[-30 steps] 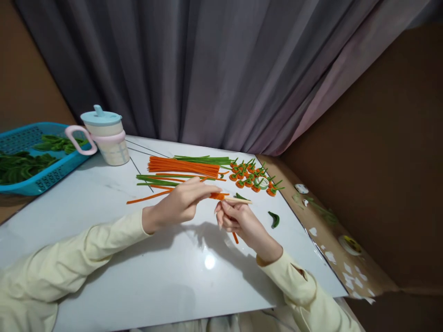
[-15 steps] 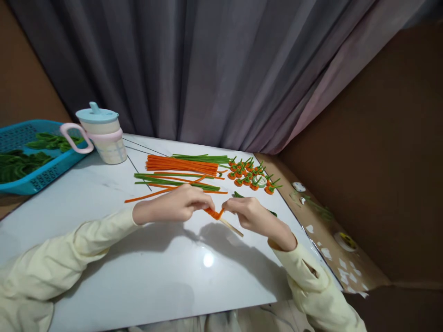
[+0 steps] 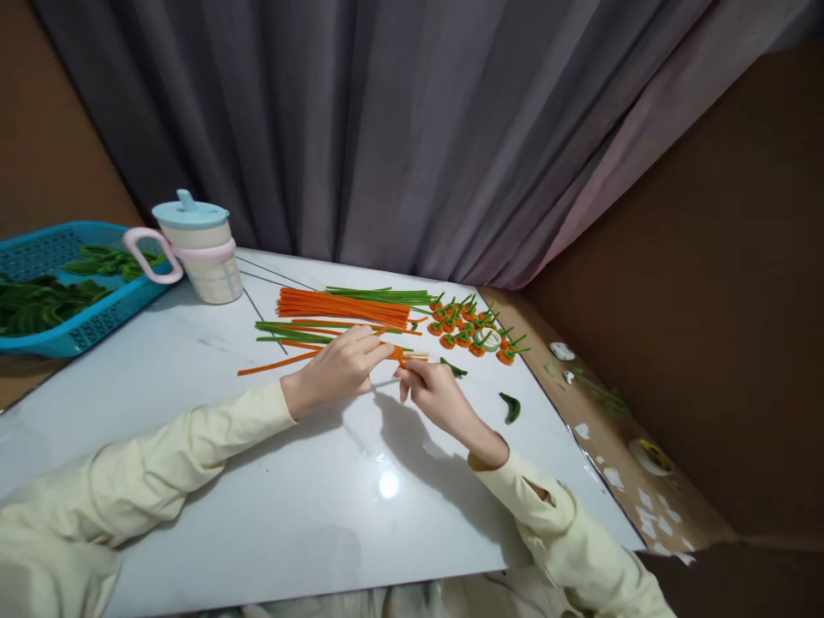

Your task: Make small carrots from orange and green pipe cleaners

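Observation:
My left hand and my right hand meet above the white table, both pinching a thin wooden stick with an orange pipe cleaner coiled round it. The stick lies roughly level between the fingertips. Behind the hands lie a bundle of orange pipe cleaners and long green pipe cleaners. To the right of them sit several small finished orange coils with green stems.
A lidded cup with a pink handle stands at the back left, beside a blue basket of green pieces. A curled green piece lies right of my hands. A grey curtain hangs behind; brown cardboard with white scraps borders the right.
My hands dropped low toward me with the stick tilted downward, then rose back toward the bundles; the stick is roughly level again and the orange coil sits between my fingertips.

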